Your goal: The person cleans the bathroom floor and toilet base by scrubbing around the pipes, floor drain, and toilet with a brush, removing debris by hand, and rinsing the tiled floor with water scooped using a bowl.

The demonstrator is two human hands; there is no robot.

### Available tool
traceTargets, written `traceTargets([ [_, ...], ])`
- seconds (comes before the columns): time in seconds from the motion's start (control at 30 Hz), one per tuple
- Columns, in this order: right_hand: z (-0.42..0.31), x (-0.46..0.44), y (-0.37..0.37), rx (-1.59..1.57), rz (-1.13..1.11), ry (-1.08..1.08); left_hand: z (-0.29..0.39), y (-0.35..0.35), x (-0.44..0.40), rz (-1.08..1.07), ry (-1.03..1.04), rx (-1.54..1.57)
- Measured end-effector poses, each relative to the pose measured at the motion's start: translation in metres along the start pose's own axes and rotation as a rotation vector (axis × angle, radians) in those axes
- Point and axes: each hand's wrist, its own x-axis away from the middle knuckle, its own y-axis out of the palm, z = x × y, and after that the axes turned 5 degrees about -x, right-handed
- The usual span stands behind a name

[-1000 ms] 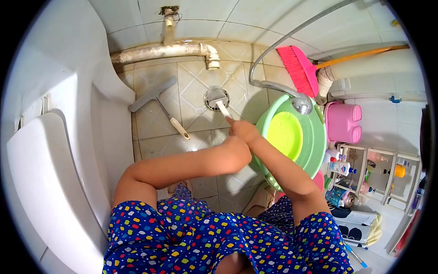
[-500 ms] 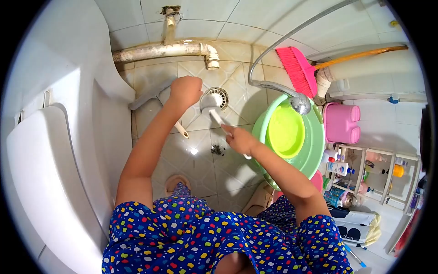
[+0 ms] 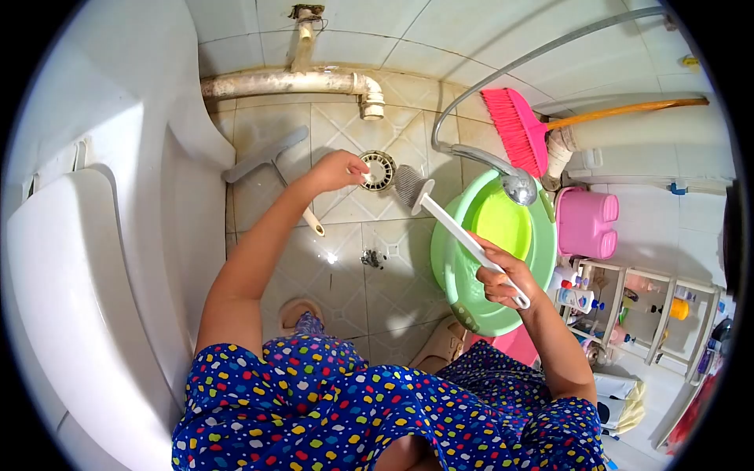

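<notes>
My right hand [image 3: 506, 275] is closed round the handle of a white brush [image 3: 459, 230]. The grey bristled head points up and left, just right of the round floor drain [image 3: 378, 171]. At the drain's left edge my left hand [image 3: 338, 170] has its fingers pinched together; what they hold, if anything, is too small to name. A small dark clump [image 3: 372, 257] lies on the tiles below the drain. Left of my left hand, a squeegee [image 3: 267, 155] with a pale handle lies on the floor, partly behind my forearm.
A green basin [image 3: 542, 247] with a yellow-green bowl [image 3: 503, 224] stands at the right, a shower head [image 3: 518, 187] over its rim. Beyond are a pink broom [image 3: 514, 129], a pink bucket [image 3: 585, 222] and a bottle rack [image 3: 652, 310]. A pipe [image 3: 275, 84] runs along the wall.
The brush has been lifted off the drain and moved right, its bristles now turned upward. My left hand left my right forearm, went up and left, then came back right to the drain's edge.
</notes>
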Motion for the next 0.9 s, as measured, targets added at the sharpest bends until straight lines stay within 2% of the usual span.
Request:
traceTargets([
  [0.07, 0.0, 0.006, -0.005, -0.044, -0.002, 0.001, 0.003, 0.016, -0.003, -0.082, 0.075, 0.141],
  [0.1, 0.001, 0.009, -0.006, -0.044, -0.002, 0.001, 0.006, 0.021, -0.004, -0.082, 0.074, 0.141],
  [0.17, 0.001, 0.011, -0.006, -0.067, -0.028, 0.011, 0.014, 0.031, -0.004, -0.078, 0.12, 0.345],
  [0.3, 0.004, 0.01, -0.002, -0.096, -0.032, 0.005, 0.042, 0.034, -0.003, 0.011, 0.153, 0.272],
  [0.37, 0.006, 0.008, -0.002, -0.118, -0.071, 0.008, 0.052, 0.03, -0.002, 0.027, 0.098, 0.024],
  [0.4, 0.006, 0.008, -0.002, -0.119, -0.072, 0.008, 0.049, 0.033, -0.001, 0.026, 0.098, 0.023],
  [0.47, 0.006, 0.008, -0.003, -0.134, -0.074, 0.007, 0.039, 0.039, -0.002, 0.262, -0.033, 0.203],
  [0.5, 0.007, 0.009, -0.003, -0.135, -0.074, 0.006, 0.033, 0.04, -0.003, 0.261, -0.032, 0.202],
  [0.57, 0.009, 0.011, -0.001, -0.107, -0.056, 0.007, 0.031, 0.037, -0.002, 0.406, 0.041, 0.071],
  [0.7, 0.01, 0.011, -0.003, -0.116, -0.056, -0.013, 0.04, 0.03, 0.004, 0.449, -0.041, -0.018],
  [0.77, 0.009, 0.011, -0.005, -0.11, -0.043, -0.05, 0.042, 0.036, 0.001, 0.36, 0.163, 0.313],
  [0.9, 0.01, 0.009, -0.003, -0.127, -0.044, -0.049, 0.07, 0.044, 0.009, 0.36, 0.175, 0.176],
])
